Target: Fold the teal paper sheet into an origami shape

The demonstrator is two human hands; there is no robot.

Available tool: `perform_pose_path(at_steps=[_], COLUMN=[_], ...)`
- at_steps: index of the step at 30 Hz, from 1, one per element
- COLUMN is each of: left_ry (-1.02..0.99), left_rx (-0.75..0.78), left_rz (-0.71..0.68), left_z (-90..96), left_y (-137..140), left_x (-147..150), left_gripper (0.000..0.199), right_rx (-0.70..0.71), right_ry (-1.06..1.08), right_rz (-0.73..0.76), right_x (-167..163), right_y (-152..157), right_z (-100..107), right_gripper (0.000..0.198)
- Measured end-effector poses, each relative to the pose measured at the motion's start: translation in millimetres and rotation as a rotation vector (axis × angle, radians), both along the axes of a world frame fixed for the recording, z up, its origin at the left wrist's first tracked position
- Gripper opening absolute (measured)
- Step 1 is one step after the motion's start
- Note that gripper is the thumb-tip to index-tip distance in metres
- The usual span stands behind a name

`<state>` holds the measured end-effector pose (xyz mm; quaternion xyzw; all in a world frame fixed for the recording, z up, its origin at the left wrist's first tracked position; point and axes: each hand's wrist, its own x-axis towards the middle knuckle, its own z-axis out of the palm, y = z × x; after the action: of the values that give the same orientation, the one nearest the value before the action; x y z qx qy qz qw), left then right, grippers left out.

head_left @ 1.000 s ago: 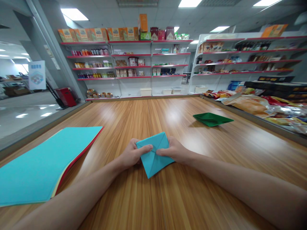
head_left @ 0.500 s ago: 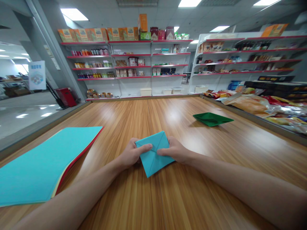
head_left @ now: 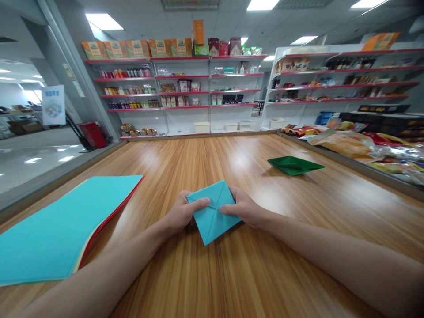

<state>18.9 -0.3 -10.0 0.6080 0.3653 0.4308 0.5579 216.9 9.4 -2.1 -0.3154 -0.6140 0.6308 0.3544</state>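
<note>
A small square of folded blue paper [head_left: 213,223] is held above the near middle of the table, with creases crossing near its centre. My left hand [head_left: 183,212] grips its left edge, thumb lying on top and fingers tucked behind. On the opposite edge, my right hand [head_left: 247,207] pinches the paper with its thumb pointing to the centre. The fingers behind the paper are mostly hidden. To the far right lies a folded green paper piece [head_left: 296,166], shaped like a shallow boat.
A stack of coloured paper sheets [head_left: 73,225], blue on top with yellow and red beneath, lies at the left. The wooden table [head_left: 185,163] has a raised rim. Packaged goods [head_left: 351,145] lie beyond its right edge. Stocked shelves [head_left: 185,92] stand at the back.
Almost nothing differs. The blue paper's top corner and my right hand have shifted very slightly; both hands keep their hold.
</note>
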Motion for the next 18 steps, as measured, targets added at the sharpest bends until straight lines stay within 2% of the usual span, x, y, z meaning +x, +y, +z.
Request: perform_pose_path(at_steps=[8,18], left_ry=[-0.003,-0.017], left_rx=[-0.018,-0.013], left_rz=[0.007,0.015], left_z=[1.7,-0.5], left_y=[-1.1,-0.6], left_x=[0.9,-0.2], left_gripper=[0.045,0.044], right_rx=[0.04,0.026], right_ry=[0.079,0.068], right_rz=[0.034,0.056], right_x=[2.4,0.6], right_y=[1.7,0.3], right_z=[-2.7,-0.1], right_gripper=[0.042,0.04])
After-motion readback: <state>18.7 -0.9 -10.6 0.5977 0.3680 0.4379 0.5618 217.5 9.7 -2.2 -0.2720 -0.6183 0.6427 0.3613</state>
